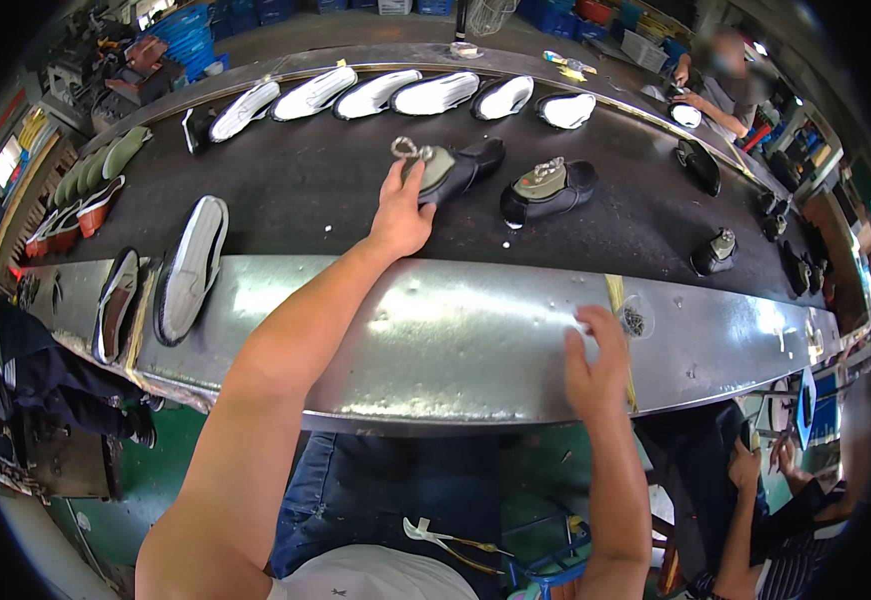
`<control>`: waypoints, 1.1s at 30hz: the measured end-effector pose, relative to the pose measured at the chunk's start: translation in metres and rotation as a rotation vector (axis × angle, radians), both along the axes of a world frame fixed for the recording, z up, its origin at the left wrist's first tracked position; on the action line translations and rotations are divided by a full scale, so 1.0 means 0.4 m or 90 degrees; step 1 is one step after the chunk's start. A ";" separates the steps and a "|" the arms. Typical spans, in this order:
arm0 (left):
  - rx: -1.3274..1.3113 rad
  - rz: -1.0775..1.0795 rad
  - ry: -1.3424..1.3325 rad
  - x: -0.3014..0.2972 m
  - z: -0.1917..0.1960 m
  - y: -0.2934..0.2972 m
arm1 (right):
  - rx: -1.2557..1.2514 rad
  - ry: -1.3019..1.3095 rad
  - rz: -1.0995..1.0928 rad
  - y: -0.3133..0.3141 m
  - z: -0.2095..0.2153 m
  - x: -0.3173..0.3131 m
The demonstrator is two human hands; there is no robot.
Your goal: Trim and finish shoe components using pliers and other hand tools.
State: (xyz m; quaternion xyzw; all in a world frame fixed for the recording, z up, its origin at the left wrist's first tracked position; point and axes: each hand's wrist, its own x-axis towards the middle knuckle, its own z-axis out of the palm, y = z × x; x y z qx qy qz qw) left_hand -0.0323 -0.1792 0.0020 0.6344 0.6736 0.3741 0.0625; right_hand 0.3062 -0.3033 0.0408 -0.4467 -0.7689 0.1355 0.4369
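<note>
From the head view, the landmark is the metal ledge [445, 335] running across in front of the person. The left hand [402, 218] reaches past its far edge to a green-and-black shoe [433, 172] on the dark belt [295, 185], fingers and thumb parted at the shoe's near end. The fingers touch it; I cannot tell whether they grip it. A looped cord stands up from that shoe.

The right hand [600, 365] is over the ledge's right half, empty, fingers loosely curled and thumb apart, just beside a clear dish [636, 318] of small dark pieces. A yellow strip [617, 295] crosses the ledge there.

Beyond the ledge, right of the first shoe, sits a second green-and-black shoe [549, 190] with a small red mark, too small to read. A row of white-soled shoes [435, 95] lines the belt's far side. On the ledge's left end lie a long white-soled shoe [192, 270] and a brown-lined shoe [118, 305]. Below the ledge, the person's white shirt [380, 575] bears a tiny dark motif, and pliers [440, 537] lie on the lap.
</note>
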 end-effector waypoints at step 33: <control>-0.174 -0.322 -1.186 0.151 0.249 -0.577 | 0.078 -0.024 0.239 -0.270 0.173 -0.293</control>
